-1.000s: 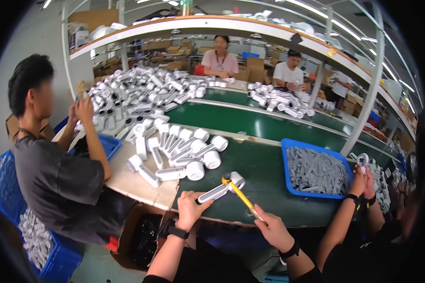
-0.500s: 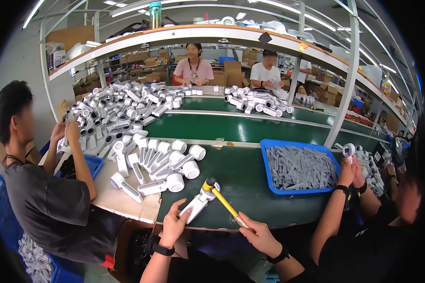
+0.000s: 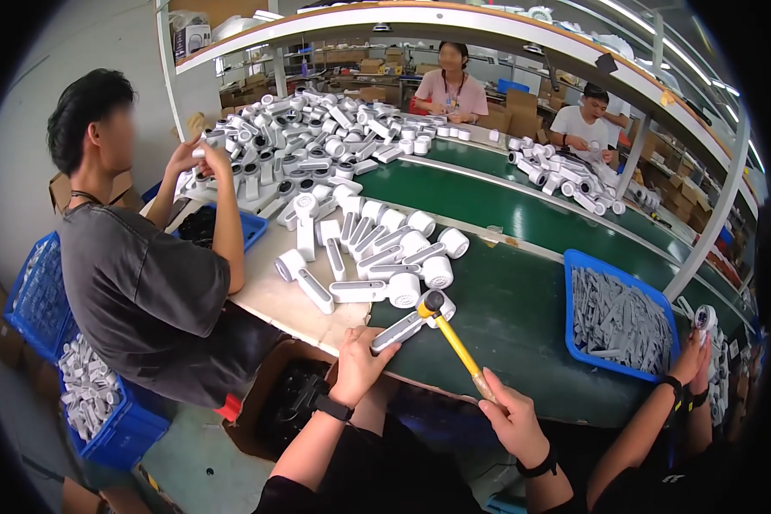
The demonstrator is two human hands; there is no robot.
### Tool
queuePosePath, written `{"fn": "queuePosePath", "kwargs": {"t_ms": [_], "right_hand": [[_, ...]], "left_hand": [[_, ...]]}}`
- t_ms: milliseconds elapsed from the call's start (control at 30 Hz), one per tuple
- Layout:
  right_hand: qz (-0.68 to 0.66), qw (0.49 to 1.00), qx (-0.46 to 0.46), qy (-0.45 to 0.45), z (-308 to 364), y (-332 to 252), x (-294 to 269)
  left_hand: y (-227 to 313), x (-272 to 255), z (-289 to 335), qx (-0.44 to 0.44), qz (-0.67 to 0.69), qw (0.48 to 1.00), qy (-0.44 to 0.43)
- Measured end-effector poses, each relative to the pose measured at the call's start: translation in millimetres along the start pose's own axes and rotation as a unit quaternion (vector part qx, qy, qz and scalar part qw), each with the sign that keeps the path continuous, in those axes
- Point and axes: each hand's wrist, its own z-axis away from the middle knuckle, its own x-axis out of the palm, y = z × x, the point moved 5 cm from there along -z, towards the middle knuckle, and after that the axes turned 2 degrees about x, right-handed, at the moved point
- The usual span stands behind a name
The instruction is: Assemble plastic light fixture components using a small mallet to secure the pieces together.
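Note:
My left hand (image 3: 360,364) is closed round the handle end of a white handheld fan (image 3: 396,331) that has a grey strip along its handle. The fan lies tilted near the table's front edge, its round head away from me. My right hand (image 3: 514,418) grips a small mallet (image 3: 463,347) by its yellow handle. The mallet's black-tipped head is over the fan's round head; whether they touch I cannot tell. Just beyond lie several similar white fans (image 3: 437,272), gathered in a loose group on cardboard and the green tabletop.
On the right stands a blue tray (image 3: 571,317) full of grey strips. A large pile of fans (image 3: 317,128) lies at the far left. One co-worker (image 3: 137,283) sits at left, another's hands (image 3: 692,360) hold a fan at right. Below is an open cardboard box (image 3: 261,398).
The view has turned left, so the scene sits further right. The fan in my left hand has been rolled and now shows its grey strip. The mallet stays over its head.

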Motion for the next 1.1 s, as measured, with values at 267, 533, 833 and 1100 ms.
{"fn": "queuePosePath", "kwargs": {"t_ms": [267, 533, 833, 1100], "right_hand": [[0.071, 0.995, 0.003, -0.075, -18.3, -6.7, 11.0], [0.107, 0.989, 0.012, -0.097, -18.6, -1.9, 14.4], [0.031, 0.996, 0.048, -0.071, -19.5, -1.5, 8.4], [0.122, 0.985, 0.042, -0.113, -17.4, -7.0, 9.3]], "left_hand": [[-9.5, 4.6, -5.7, -0.029, 0.099, 0.994, -0.019], [-10.7, 4.4, -2.7, -0.031, 0.124, 0.991, -0.029], [-7.3, 4.9, -4.4, -0.02, 0.137, 0.99, -0.031], [-8.4, 9.1, -3.0, -0.03, 0.148, 0.987, -0.05]]}}
